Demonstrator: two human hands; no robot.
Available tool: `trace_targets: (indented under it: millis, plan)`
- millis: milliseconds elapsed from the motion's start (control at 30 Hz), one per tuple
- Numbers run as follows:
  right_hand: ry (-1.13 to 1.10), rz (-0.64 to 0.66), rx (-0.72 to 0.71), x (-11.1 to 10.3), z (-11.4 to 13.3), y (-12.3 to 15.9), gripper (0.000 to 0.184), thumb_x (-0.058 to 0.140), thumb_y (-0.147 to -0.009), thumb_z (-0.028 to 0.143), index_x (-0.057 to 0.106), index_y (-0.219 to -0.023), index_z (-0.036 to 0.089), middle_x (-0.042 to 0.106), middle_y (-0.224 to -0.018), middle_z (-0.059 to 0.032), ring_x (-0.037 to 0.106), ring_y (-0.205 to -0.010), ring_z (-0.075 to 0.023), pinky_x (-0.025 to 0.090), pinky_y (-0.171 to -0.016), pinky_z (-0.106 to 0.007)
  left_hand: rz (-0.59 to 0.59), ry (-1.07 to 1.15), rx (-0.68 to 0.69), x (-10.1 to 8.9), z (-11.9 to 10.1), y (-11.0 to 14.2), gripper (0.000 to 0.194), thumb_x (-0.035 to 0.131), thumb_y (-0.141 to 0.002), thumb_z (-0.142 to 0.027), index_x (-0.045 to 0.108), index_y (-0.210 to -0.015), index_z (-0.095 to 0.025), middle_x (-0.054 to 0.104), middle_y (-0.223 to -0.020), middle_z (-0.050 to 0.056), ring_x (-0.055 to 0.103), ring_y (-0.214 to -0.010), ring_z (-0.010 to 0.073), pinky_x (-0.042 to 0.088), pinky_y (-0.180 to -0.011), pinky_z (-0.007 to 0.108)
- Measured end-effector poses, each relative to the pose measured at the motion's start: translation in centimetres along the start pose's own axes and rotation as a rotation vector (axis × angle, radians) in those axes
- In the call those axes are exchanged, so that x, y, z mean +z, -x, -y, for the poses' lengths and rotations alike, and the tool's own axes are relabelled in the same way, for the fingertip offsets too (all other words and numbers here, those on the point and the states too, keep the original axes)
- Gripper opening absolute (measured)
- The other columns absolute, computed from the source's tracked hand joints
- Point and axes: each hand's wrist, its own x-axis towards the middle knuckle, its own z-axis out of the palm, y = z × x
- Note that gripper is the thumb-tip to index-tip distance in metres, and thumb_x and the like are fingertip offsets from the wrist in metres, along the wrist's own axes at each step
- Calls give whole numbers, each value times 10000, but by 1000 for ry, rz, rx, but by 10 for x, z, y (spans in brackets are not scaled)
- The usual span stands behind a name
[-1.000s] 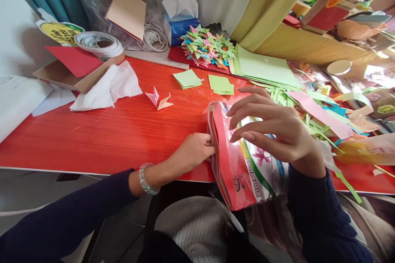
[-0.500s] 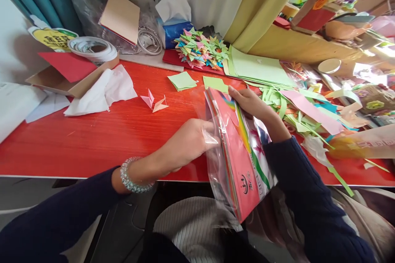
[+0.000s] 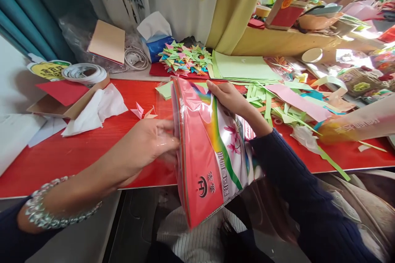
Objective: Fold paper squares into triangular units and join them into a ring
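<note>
A clear plastic pack of coloured paper [image 3: 203,139] is tilted over the table's front edge, its pink cover showing a rainbow band, flowers and dark characters. My right hand [image 3: 230,96] grips its upper right side, thumb on the front. At the left edge, the fingers of my left hand [image 3: 151,139] close on the open side of the pack, partly behind the clear film; their tips are hidden. Beyond that hand, two small folded paper pieces, one pink [image 3: 138,111] and one orange [image 3: 151,113], lie on the red table [image 3: 92,152]. A light green paper stack [image 3: 165,90] is partly covered by the pack.
A pile of folded paper stars [image 3: 185,58] lies at the back, beside large green sheets [image 3: 243,66]. Paper strips [image 3: 268,100] clutter the right side. A cardboard box [image 3: 74,109], a white tape roll [image 3: 84,74] and crumpled tissue [image 3: 98,109] sit at left.
The pack has shifted left in view and turned its printed front more toward me. Both hands have moved left with it, and the view has swung slightly.
</note>
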Motion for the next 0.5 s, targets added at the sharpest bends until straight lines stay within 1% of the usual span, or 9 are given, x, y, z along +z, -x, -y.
trace_targets:
  millis: [100,167,267,300,367,400,467,500]
  plan:
    - [12,3,-1,-5,-1,-2,623,297,-903,697,180,-538,207,210,-520,43,206,-502,-81,205,-500,-282,-35,-50,-25,-1,-4,4,311,685,-680,-187,751,-984,-183,755,-794,45,717,-682,219,579,-571,277]
    - [48,35,48,-9,-10,-2,609,325,-918,666,207,-538,205,233,-527,42,222,-500,-82,214,-510,-285,-84,-80,-1,-4,-5,6,288,693,-689,-197,749,-971,-173,760,-848,51,721,-764,221,572,-600,258]
    - [140,120,212,-14,-35,-2,604,410,-923,613,253,-510,201,282,-506,37,251,-481,-82,238,-520,-291,-144,-135,76,-12,-6,10,295,674,-727,-183,731,-1016,-167,758,-962,43,703,-876,197,560,-675,237]
    - [145,111,275,-15,-44,-1,600,429,-925,594,256,-505,201,294,-499,36,253,-475,-81,243,-519,-294,-140,-158,93,-15,-6,10,306,661,-738,-171,722,-1038,-171,755,-986,34,697,-882,185,554,-690,233]
    - [149,19,332,-14,-56,0,586,410,-942,565,232,-514,208,275,-499,35,236,-474,-83,227,-511,-296,-112,-200,100,-20,-2,11,321,639,-759,-152,708,-1071,-185,753,-1003,8,690,-861,157,543,-692,218]
    - [149,-59,341,-14,-57,0,577,387,-950,560,212,-524,212,245,-503,37,218,-478,-84,209,-507,-297,-118,-206,112,-22,0,11,328,635,-768,-148,699,-1087,-193,751,-1008,-6,685,-863,147,536,-688,206]
    - [155,-279,309,-17,-51,1,577,350,-945,588,181,-536,219,185,-519,38,183,-493,-89,178,-506,-297,-158,-201,131,-24,6,12,357,640,-786,-157,673,-1137,-214,744,-1039,-25,678,-904,147,531,-698,200]
    - [144,-368,268,-21,-45,2,581,318,-940,616,185,-534,221,170,-524,36,183,-497,-92,174,-509,-295,-176,-204,145,-26,9,13,357,654,-787,-171,671,-1139,-228,742,-1050,-33,677,-919,153,534,-712,207]
